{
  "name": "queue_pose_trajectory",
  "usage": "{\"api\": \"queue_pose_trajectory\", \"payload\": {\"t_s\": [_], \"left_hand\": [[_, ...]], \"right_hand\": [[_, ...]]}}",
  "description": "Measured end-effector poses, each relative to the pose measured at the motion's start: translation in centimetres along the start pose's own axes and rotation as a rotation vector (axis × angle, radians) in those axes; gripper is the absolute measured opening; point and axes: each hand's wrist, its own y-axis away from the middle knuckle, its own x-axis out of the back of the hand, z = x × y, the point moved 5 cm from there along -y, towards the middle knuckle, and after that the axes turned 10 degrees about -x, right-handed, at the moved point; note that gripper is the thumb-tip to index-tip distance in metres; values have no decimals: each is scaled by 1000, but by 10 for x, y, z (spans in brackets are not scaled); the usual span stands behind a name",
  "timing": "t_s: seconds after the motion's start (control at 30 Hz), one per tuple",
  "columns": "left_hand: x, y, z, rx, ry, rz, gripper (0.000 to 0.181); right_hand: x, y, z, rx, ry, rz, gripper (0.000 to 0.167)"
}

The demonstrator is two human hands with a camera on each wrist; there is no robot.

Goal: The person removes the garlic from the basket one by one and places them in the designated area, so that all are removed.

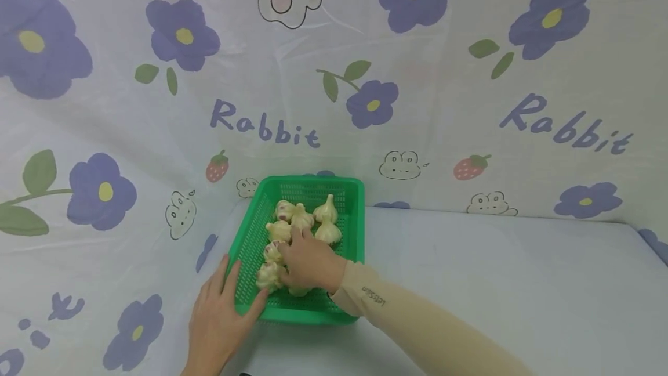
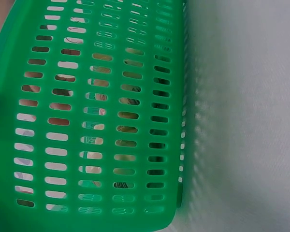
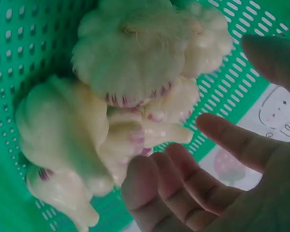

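Note:
A green plastic basket (image 1: 359, 219) holds several garlic bulbs (image 1: 327, 212). Over the basket my right hand (image 1: 313, 263) reaches down among the bulbs. In the right wrist view its fingers (image 3: 222, 137) are spread and slightly bent, with nothing gripped between them; garlic bulbs (image 3: 130, 58) with purple streaks lie close by. At the basket's near left corner rests my left hand (image 1: 219, 312), fingers extended along the rim and thumb over the front edge. Only the slotted basket wall (image 2: 96, 121) shows in the left wrist view, without the left hand's fingers.
The basket stands on a white-covered table (image 1: 469, 289). Behind and to the left hangs a white cloth (image 1: 292, 74) printed with purple flowers, strawberries and the word Rabbit. A small dark object (image 1: 246, 373) shows at the bottom edge.

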Motion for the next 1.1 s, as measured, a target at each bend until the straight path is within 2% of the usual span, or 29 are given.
{"api": "queue_pose_trajectory", "payload": {"t_s": [0.17, 0.4, 0.57, 0.8, 1.1], "left_hand": [[0, 0, -1, 2, 0, 4, 81], [-1, 0, 0, 22, 6, -34, 82], [-1, -1, -1, 25, 9, -50, 82], [-1, 0, 0, 27, 9, -52, 82], [-2, 3, 0, 32, 2, -62, 83]], "right_hand": [[-12, -3, -2, -43, 46, -50, 55], [-26, -3, -1, -102, 51, -134, 65], [-30, -5, -1, -106, 57, -143, 76], [-35, -6, -3, -98, 37, -161, 74], [-36, -4, -4, -82, 39, -133, 64]]}}
